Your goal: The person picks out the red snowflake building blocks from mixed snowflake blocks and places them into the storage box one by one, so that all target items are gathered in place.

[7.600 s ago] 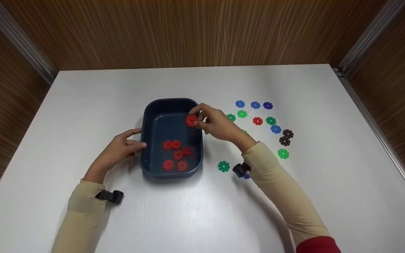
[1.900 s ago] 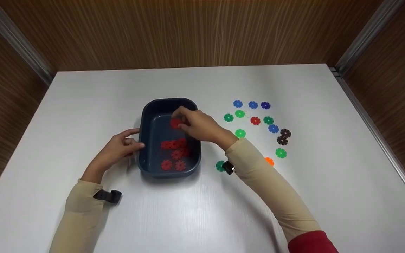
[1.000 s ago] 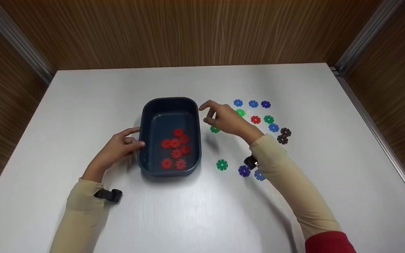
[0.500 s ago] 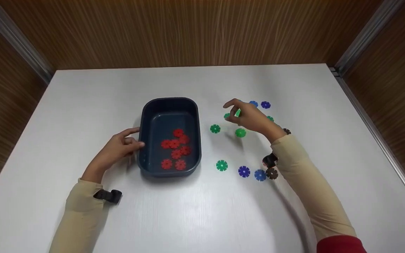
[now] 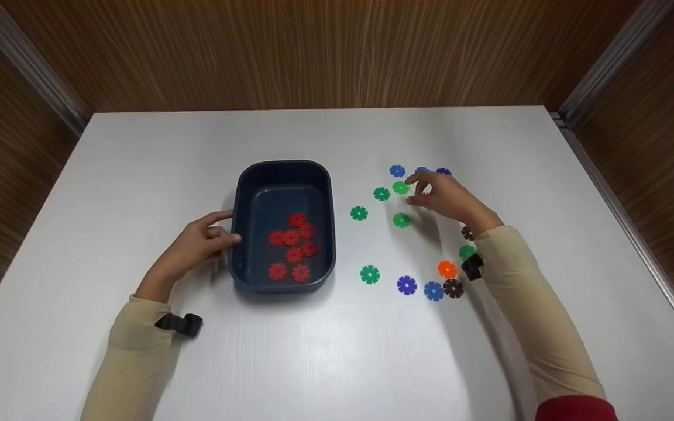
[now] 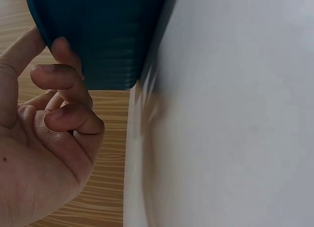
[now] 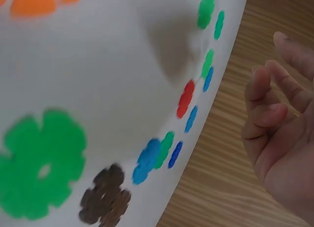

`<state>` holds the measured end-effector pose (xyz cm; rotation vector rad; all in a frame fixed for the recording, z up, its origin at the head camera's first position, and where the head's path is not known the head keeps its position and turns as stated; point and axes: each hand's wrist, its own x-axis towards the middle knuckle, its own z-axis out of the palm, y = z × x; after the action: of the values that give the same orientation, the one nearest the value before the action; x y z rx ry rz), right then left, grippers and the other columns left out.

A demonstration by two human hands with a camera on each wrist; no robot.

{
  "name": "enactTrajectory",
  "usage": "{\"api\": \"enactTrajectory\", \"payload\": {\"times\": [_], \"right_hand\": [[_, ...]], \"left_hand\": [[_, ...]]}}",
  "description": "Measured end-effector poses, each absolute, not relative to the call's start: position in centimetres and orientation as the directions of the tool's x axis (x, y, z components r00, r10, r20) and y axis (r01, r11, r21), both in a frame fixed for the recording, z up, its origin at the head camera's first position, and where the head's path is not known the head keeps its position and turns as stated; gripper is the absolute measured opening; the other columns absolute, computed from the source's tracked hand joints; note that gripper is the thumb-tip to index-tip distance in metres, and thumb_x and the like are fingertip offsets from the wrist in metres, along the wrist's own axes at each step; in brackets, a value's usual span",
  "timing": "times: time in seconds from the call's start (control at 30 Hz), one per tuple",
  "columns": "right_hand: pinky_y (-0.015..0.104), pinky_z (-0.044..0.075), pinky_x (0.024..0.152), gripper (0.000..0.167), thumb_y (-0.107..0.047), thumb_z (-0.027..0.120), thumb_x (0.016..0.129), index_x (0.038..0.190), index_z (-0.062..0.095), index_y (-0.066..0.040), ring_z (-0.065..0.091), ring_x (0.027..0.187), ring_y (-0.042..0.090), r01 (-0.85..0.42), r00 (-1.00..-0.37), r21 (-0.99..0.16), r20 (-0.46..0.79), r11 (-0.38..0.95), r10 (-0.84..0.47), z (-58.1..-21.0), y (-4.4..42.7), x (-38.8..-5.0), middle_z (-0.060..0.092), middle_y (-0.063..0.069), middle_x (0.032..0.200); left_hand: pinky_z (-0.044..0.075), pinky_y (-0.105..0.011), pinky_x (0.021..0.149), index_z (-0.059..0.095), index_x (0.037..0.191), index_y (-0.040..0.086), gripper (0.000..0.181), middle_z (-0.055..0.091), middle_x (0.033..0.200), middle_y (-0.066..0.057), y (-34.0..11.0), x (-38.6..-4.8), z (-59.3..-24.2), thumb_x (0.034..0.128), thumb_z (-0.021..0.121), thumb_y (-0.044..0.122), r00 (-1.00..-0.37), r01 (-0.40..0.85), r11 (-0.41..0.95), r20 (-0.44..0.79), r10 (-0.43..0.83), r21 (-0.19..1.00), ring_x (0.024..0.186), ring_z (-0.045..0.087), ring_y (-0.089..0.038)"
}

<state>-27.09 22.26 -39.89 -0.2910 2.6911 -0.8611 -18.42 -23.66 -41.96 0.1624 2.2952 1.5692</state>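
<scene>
A dark blue rectangular tub [image 5: 281, 202] stands left of the table's middle, with several red flower-shaped discs [image 5: 293, 255] inside. At its left rim my left hand [image 5: 191, 248] grips the wall, thumb over the edge; in the left wrist view the tub [image 6: 105, 40] rises beside the fingers. My right hand [image 5: 451, 199] hovers, holding nothing, over the scattered discs, its thumb and index finger apart. Below it a red disc [image 7: 185, 99] lies on the table, mostly covered by the hand in the head view. Just left of the fingertips lies a light green disc [image 5: 401, 187].
Loose discs spread right of the tub: green [image 5: 370, 274], purple [image 5: 406, 285], blue [image 5: 434, 291], brown [image 5: 453, 288] and orange [image 5: 447, 269]. More blue ones [image 5: 397, 171] lie at the back. A wood-grain panel [image 5: 313, 52] closes the table's far side.
Red discs were put into the tub by my right hand, which then let go and moved right, out over the loose discs. My left hand has stayed on the rim.
</scene>
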Motion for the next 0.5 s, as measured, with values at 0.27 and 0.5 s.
{"api": "enactTrajectory", "payload": {"times": [0.27,0.5], "right_hand": [[0.041,0.053,0.077,0.046,-0.023,0.067,0.091,0.134,0.054,-0.012,0.052,0.099,0.027,-0.084,-0.931,-0.504,-0.269,0.859,-0.249,-40.0,23.7,-27.4,0.056,0.012,0.121],[0.049,0.050,0.090,0.046,-0.021,0.069,0.090,0.133,0.055,-0.013,0.054,0.109,0.032,-0.074,-0.926,-0.399,-0.312,0.914,-0.212,-40.0,24.4,-27.9,0.055,0.015,0.126]], "left_hand": [[0.037,-0.020,0.059,0.034,0.148,0.005,0.066,0.057,0.072,0.012,-23.6,-18.3,-42.0,0.0931,0.065,0.022,-0.933,-0.104,0.382,-0.223,0.283,0.918,0.062,0.042,-0.005],[0.037,-0.022,0.060,0.034,0.148,0.003,0.065,0.055,0.071,0.012,-23.5,-18.3,-42.0,0.0932,0.065,0.022,-0.933,-0.087,0.386,-0.210,0.291,0.919,0.062,0.043,-0.005]]}}
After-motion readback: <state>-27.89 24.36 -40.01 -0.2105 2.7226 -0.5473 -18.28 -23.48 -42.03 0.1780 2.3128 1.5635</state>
